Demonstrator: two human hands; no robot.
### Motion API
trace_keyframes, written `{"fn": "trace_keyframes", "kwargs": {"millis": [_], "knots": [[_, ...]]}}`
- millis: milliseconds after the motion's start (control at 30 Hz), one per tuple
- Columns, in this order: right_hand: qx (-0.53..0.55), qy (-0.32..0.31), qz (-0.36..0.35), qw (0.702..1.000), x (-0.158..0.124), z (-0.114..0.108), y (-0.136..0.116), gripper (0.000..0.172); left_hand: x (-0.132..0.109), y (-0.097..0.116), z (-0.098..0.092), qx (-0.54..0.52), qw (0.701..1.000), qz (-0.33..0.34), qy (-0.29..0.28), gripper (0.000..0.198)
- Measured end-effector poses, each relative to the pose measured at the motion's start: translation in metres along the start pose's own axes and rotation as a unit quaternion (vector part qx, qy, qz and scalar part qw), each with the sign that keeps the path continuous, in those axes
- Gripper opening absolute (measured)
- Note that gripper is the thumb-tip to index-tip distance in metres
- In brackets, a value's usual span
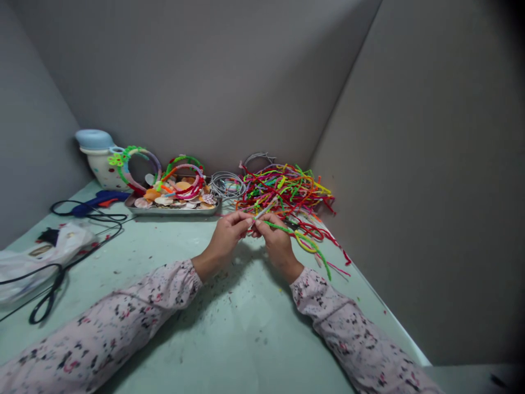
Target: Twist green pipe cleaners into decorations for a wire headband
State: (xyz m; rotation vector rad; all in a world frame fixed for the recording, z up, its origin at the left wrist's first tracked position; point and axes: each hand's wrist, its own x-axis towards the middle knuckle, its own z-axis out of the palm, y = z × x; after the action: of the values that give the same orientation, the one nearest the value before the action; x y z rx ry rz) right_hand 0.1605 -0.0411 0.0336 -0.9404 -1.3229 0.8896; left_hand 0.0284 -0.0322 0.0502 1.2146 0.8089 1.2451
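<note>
My left hand (228, 234) and my right hand (279, 245) meet above the middle of the table, fingertips pinched close together. Between them a pale grey-white pipe cleaner (266, 208) points up and to the right. A green pipe cleaner (283, 226) runs out of my right hand, with its loose end trailing across the table at the right. My fingers hide where the strands meet, and a bit of red shows under them. Just behind my hands lies a tangled heap of coloured pipe cleaners (283, 189).
A metal tray (176, 210) of seashells, with fuzzy coloured hoops (191, 189) on it, stands behind left. Beside it are coiled grey wire (227, 185), a spotted white container (102, 168), a blue glue gun (96, 202), its black cord (61, 268) and a plastic bag (77, 239). Grey partitions enclose the table.
</note>
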Motion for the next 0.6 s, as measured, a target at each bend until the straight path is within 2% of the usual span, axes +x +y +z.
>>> {"fn": "trace_keyframes", "kwargs": {"millis": [400,533,600], "knots": [[0.014,-0.004,0.012,1.000,-0.0003,0.0003,-0.0018,0.012,-0.0019,0.0011,0.0015,0.026,0.999,0.019,0.011,0.019],[-0.004,-0.001,0.040,0.999,0.0032,-0.0008,-0.0030,0.011,0.0003,-0.0007,0.0006,0.055,0.998,0.020,0.018,0.022],[-0.027,-0.018,0.062,0.998,0.0068,-0.0039,-0.0063,0.011,0.0026,-0.0039,-0.0017,0.059,0.998,0.019,0.020,0.024]]}}
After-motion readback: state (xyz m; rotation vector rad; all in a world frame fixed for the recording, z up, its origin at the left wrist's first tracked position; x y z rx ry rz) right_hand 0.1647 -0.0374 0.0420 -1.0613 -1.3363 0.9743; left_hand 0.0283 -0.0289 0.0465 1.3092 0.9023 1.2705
